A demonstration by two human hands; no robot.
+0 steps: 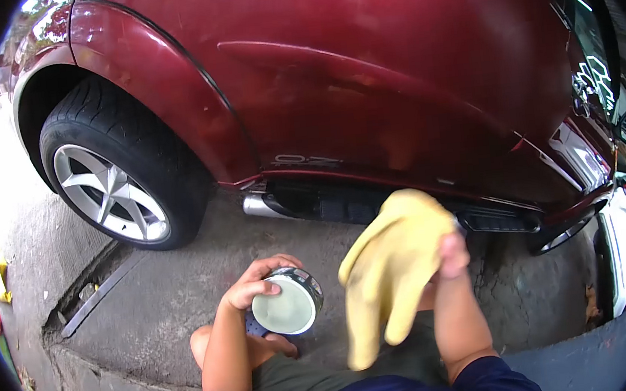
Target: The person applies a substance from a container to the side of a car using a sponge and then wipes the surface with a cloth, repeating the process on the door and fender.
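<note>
My left hand (250,284) is wrapped round a short round tin (288,312), thumb over its rim. The tin is tilted so its pale, flat round face points up toward me, and its dark printed side shows at the right. From my right hand (452,257) hangs a soft yellow cloth (391,263), drooping in long folds and slightly blurred. It is held by its right edge, and some of my fingers are hidden behind it. Both hands are above my lap, in front of a dark red car (365,107).
The car's rear wheel (113,188) stands at the left, and a black side step (337,207) runs low along the body. A narrow drain slot (85,296) cuts the concrete (157,301). Behind, at the right, a white vehicle (625,248) shows.
</note>
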